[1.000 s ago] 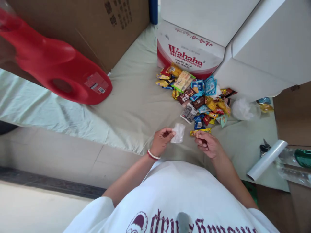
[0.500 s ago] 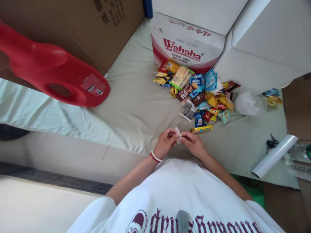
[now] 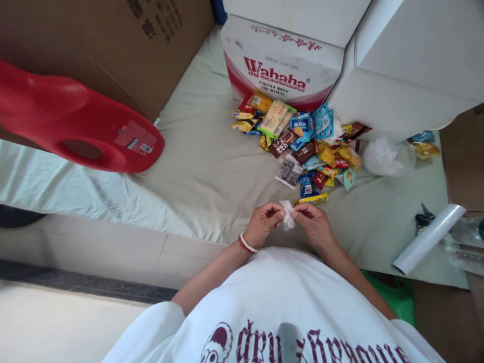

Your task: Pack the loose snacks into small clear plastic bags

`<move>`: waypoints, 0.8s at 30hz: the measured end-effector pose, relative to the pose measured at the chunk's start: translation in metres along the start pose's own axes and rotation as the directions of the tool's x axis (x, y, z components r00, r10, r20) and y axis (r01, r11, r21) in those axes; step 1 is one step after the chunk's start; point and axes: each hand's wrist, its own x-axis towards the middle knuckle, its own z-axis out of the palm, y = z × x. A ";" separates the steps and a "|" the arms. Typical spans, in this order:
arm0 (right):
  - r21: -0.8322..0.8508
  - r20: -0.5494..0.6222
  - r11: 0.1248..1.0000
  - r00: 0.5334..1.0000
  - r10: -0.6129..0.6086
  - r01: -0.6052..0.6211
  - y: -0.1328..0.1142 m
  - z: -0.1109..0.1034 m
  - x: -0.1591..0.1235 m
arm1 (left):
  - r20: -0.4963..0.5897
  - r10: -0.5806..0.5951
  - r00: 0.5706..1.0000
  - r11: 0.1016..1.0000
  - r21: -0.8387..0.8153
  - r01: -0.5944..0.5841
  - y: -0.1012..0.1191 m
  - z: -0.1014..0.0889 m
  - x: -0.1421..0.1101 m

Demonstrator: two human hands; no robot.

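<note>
A small crumpled piece of thin, whitish clear plastic, likely a bag (image 3: 288,216), is stretched between my two hands above the near edge of the cloth. My left hand (image 3: 263,222) pinches one side of it between thumb and fingertips. On the other side, my right hand (image 3: 313,222) grips it in the same way. Just beyond my fingers lies a yellow snack stick (image 3: 312,199), at the near end of a heap of packaged snacks (image 3: 302,143). A clear round container with crumpled white plastic (image 3: 383,157) stands right of the heap.
A white Wahaha carton (image 3: 282,65) stands behind the snacks. The large red jug (image 3: 94,126) lies at left beside a brown cardboard box (image 3: 113,50). At right are scissors (image 3: 424,218), a silvery-white roll (image 3: 429,239) and clear plastic bottles (image 3: 469,247).
The plastic piece between my fingers has been opened out and looks larger and whiter. My hands have moved slightly right and a little farther apart. The view has shifted a little.
</note>
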 end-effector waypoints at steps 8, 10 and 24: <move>0.045 -0.117 0.995 0.988 0.099 -0.095 0.000 -0.047 -0.001 | -0.151 -0.005 0.989 0.992 -0.129 -0.014 0.001 -0.043 -0.003; -0.123 -0.153 0.989 0.986 0.067 -0.086 -0.001 -0.053 -0.005 | -0.162 0.045 0.986 0.990 -0.126 -0.066 0.002 -0.048 -0.005; -0.524 0.317 0.710 0.881 -0.350 0.470 -0.024 0.008 0.015 | -0.131 0.082 0.988 0.973 -0.204 -0.108 0.017 -0.041 -0.013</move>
